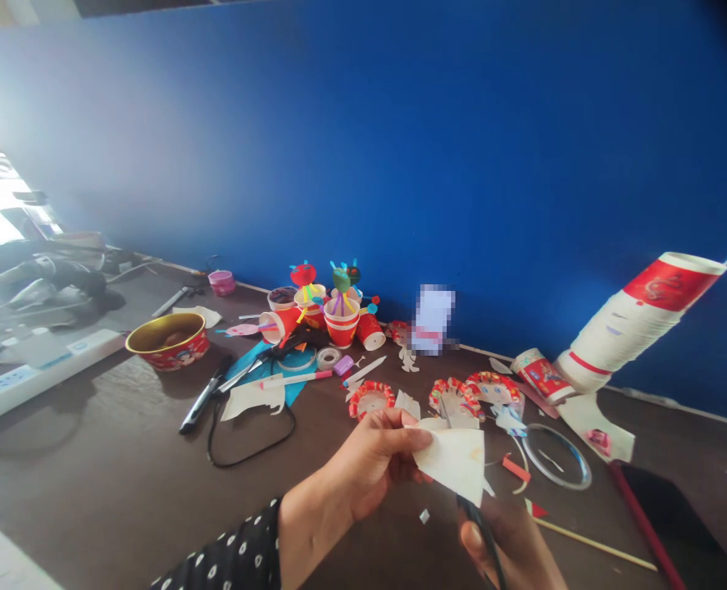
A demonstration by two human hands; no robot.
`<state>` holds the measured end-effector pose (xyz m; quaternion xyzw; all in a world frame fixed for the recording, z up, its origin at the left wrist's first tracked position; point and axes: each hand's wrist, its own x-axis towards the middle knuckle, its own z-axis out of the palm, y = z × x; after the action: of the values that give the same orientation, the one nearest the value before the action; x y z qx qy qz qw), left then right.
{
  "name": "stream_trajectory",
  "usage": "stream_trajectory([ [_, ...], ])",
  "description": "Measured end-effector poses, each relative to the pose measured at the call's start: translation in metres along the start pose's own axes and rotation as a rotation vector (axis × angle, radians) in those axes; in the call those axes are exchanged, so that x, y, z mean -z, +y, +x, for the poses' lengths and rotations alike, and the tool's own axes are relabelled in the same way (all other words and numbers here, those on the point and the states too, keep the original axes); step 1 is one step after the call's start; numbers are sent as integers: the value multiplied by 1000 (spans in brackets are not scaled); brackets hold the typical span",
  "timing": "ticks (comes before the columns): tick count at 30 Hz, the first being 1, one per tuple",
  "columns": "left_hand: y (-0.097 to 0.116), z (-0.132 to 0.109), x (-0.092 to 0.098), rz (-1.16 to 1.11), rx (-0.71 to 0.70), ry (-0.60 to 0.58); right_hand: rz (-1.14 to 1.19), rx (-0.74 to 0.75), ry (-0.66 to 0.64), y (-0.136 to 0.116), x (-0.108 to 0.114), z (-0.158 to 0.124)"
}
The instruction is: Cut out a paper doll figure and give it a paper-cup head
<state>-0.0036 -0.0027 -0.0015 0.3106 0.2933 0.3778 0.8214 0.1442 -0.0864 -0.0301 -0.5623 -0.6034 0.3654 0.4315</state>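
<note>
My left hand (369, 459) pinches a white piece of paper (455, 459) between thumb and fingers, above the dark table. My right hand (516, 545) grips scissors by their black handle (484, 533), just below the paper. The paper covers most of the blades; a thin metal tip shows beyond its upper edge. Past my hands lie red-and-white fringed rings (370, 399) that look cut from paper cups, with paper scraps around them. A tiny white scrap (424, 516) rests on the table nearer to me.
A tall leaning stack of paper cups (627, 328) stands at the right, near a roll of clear tape (556, 456), a wooden stick (597, 541) and a phone (676, 524). Decorated cups (342, 324), a gold-lined bowl (170, 344) and a power strip (49, 373) are farther left. A blue panel (400, 147) rises behind.
</note>
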Motion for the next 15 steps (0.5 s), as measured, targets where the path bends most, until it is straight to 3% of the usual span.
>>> stream_trajectory([
  [6,-1,0,0,-18,-3,5,-8,32,42,-11,-1,-2],
  [15,1,0,0,-37,-6,10,-37,63,14,-6,-3,0],
])
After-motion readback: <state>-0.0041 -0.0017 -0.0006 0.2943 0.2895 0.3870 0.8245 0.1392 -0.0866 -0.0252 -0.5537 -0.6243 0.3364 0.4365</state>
